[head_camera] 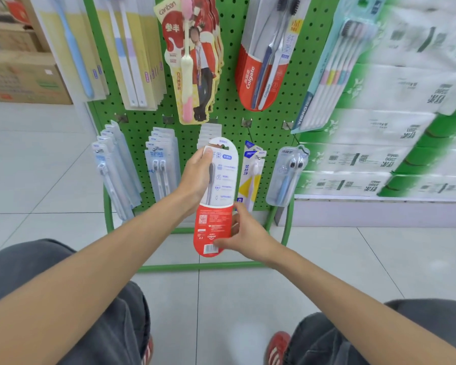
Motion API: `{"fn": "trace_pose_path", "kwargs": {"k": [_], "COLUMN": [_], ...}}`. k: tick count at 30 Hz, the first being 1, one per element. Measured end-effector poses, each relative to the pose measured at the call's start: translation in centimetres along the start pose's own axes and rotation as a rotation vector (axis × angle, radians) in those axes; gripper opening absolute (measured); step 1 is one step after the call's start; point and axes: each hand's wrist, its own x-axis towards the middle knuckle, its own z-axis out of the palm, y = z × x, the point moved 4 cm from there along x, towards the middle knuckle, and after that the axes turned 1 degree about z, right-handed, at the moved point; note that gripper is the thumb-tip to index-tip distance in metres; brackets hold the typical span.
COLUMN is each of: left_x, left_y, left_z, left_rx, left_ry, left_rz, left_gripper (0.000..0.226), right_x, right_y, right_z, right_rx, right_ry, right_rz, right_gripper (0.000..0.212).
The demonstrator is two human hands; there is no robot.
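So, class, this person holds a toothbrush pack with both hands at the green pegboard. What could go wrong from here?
The left hand grips the toothbrush pack just under its hanging slot, so it may block threading onto a peg. The yellow pack hangs close alongside and could get knocked. The right hand pinches only the bottom end; the pack might slip.

Head view, downward, near pegboard rack (229,83)

Green pegboard (229,106), stacked tissue packs (379,127)
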Motion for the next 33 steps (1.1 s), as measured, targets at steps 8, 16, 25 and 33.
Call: {"fn": "trace_pose_path", "kwargs": {"k": [8, 16, 25, 33], "left_x": [-0.2, -0.4, -0.1, 0.3], "left_y": [-1.0, -1.3, -0.8, 0.3], "left_z": [0.2, 0.7, 0.4, 0.7], "left_rx": [-0.185, -0.231, -0.324, -0.469], "left_ry": [-0.128, -0.264, -0.247, -0.167], "left_rz": [-0.265, -0.334, -0.354, -0.256], "left_gripper": [0.035, 0.039, 0.043, 0.035], "right_x": [2.3, 3.2, 3.7, 3.3], "right_y": [-1.4, -5.5, -6.8, -7.0], "right_z": [-3.4, -8.3, -8.7, -4.8], "right_rx": [0.375, 0.576, 0.3, 0.122], "right_ry": [-0.023, 0.258, 0.43, 0.098], "right_rz": [0.115, -0.056, -0.086, -0.107], "right_gripper": [0.045, 0.025, 0.034, 0.07]}}
